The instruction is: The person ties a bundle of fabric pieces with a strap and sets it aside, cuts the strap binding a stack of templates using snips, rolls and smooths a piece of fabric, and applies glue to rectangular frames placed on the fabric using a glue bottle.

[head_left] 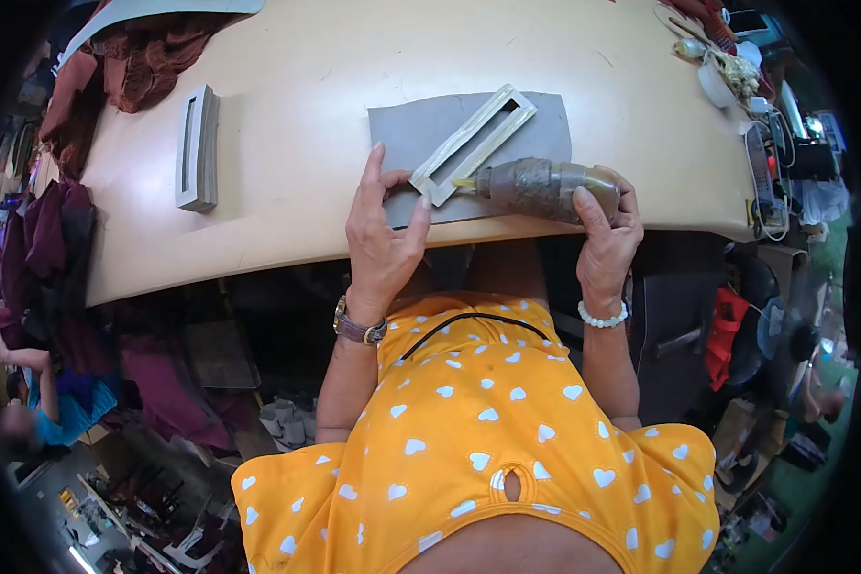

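Observation:
A narrow rectangular frame (pixel 475 143) with a long slot lies slanted over a grey sheet (pixel 407 124) near the table's front edge. Its rim looks pale yellowish. My left hand (pixel 383 225) has the frame's lower end between thumb and a finger, while another finger points upward. In my right hand (pixel 607 225) is a brownish squeeze bottle (pixel 536 187) with a wrapped neck, held on its side. The bottle's yellow nozzle (pixel 464 182) points left and meets or hovers just above the frame's lower end; I cannot tell which.
A stack of similar slotted frames (pixel 197 148) stands on the left of the table (pixel 287 96). Dark red cloth (pixel 153 57) covers the far left corner. A white bowl (pixel 716 84) and cords sit at the right edge. Another person (pixel 53 397) is at far left.

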Tool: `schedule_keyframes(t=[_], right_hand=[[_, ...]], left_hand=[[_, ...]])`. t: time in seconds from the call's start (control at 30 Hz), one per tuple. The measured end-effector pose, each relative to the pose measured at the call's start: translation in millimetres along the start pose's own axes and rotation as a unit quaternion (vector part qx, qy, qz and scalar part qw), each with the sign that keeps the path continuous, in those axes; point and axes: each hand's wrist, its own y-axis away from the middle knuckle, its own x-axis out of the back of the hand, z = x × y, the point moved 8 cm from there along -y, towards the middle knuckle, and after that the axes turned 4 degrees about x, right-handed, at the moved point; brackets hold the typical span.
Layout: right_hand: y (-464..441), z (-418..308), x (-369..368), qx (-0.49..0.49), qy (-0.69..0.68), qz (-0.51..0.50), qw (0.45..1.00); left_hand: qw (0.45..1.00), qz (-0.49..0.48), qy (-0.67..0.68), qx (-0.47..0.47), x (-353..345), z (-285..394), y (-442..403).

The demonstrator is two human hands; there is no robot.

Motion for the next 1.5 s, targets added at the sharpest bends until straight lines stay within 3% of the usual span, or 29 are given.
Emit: schedule_keyframes(t=[0.13,0.23,0.37,0.47,0.5,0.53,0.6,0.67,0.77,0.83,0.87,0.93,0.97,1.07,1.1,1.4,1.5], right_hand=[[15.0,-5.9,-13.7,-0.017,0.000,-0.017,1.000],[22.6,-1.4,-23.0,-0.037,0.011,-0.043,0.998],[20.1,23.2,-16.7,-0.181,-0.161,-0.049,0.969],[3.3,35.6,-5.8,-0.285,-0.435,-0.010,0.854],[-7.7,34.2,-2.8,-0.290,-0.449,0.035,0.844],[-19.9,24.7,-4.8,-0.262,-0.463,0.012,0.847],[-48.4,16.0,3.5,-0.175,-0.330,-0.024,0.927],[-81.8,16.6,14.4,-0.080,-0.132,0.003,0.988],[-111.4,30.3,16.7,0.019,0.106,0.006,0.994],[-113.2,29.9,8.8,0.021,0.237,-0.007,0.971],[-109.6,11.5,2.0,0.124,0.374,0.000,0.919],[-89.5,-24.4,-30.0,0.311,0.607,0.015,0.731],[-78.4,-42.1,-45.6,0.374,0.606,0.035,0.701],[-66.9,-31.3,-78.0,0.323,0.490,-0.108,0.803],[-61.8,-26.4,-89.5,0.298,0.488,-0.145,0.807],[-64.5,-0.4,-105.4,0.228,0.617,-0.193,0.728],[-64.5,-2.4,-103.6,0.240,0.589,-0.199,0.746]], left_hand=[[0.996,-0.014,0.086,0.025,1.6,-5.1,0.3],[0.997,-0.014,0.077,0.025,3.1,-1.6,-1.1],[0.997,-0.012,0.076,0.027,5.1,-4.8,-1.2],[0.997,-0.005,0.075,0.031,3.4,-8.1,-1.8],[0.996,-0.005,0.080,0.034,2.9,-6.9,-1.4],[0.996,-0.003,0.085,0.037,2.6,-5.8,-1.4],[0.997,0.001,0.061,0.039,1.0,-6.3,-2.2],[0.999,0.000,0.037,0.037,0.1,-7.2,-2.1],[0.999,-0.003,0.017,0.033,-0.1,-5.8,-2.6],[0.999,-0.002,0.023,0.043,0.6,-5.2,-2.5],[0.999,0.000,0.023,0.042,0.4,-5.1,-2.7],[0.999,0.004,0.020,0.043,0.4,-6.6,-2.1],[0.999,0.005,0.017,0.043,0.7,-6.8,-2.2],[0.999,0.004,0.017,0.044,-0.7,-7.5,-2.6],[0.999,0.004,0.022,0.045,-0.9,-8.0,-2.4],[0.999,0.005,0.024,0.033,0.0,-7.9,-3.0],[1.000,0.007,0.012,0.025,0.5,-7.0,-2.4]])
